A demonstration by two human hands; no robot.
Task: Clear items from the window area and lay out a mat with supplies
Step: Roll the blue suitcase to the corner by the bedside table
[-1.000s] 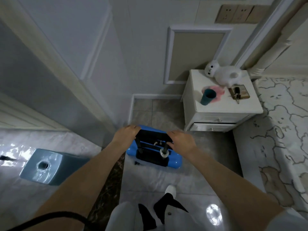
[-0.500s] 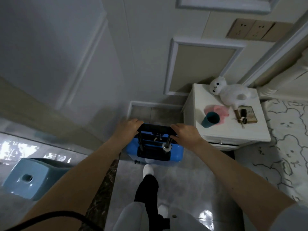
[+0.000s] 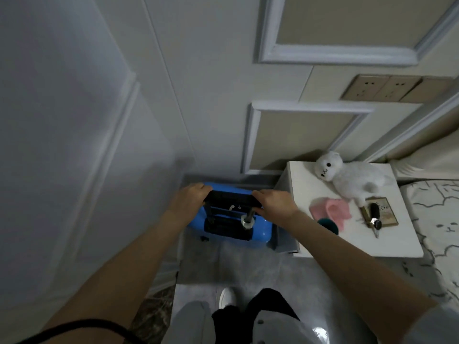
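Observation:
A bright blue hard-shell suitcase (image 3: 260, 229) stands upright on the floor, in the gap between the wall and a white nightstand (image 3: 303, 192). Its black telescopic handle (image 3: 232, 200) is raised. My left hand (image 3: 190, 196) grips the handle's left end and my right hand (image 3: 274, 203) grips its right end. The suitcase's far side is close to the wall's baseboard.
On the nightstand lie a white plush toy (image 3: 347, 176), a pink cloth (image 3: 331, 211), a teal cup (image 3: 327, 225) and keys (image 3: 375, 219) on a small card. A patterned bed (image 3: 437, 219) lies at the right. Wall sockets (image 3: 395, 88) sit above. My feet (image 3: 227, 297) stand on grey tile.
I have walked forward with the suitcase into the corner beside the nightstand. The blue stool at the left has dropped out of view. Both hands stay on the handle.

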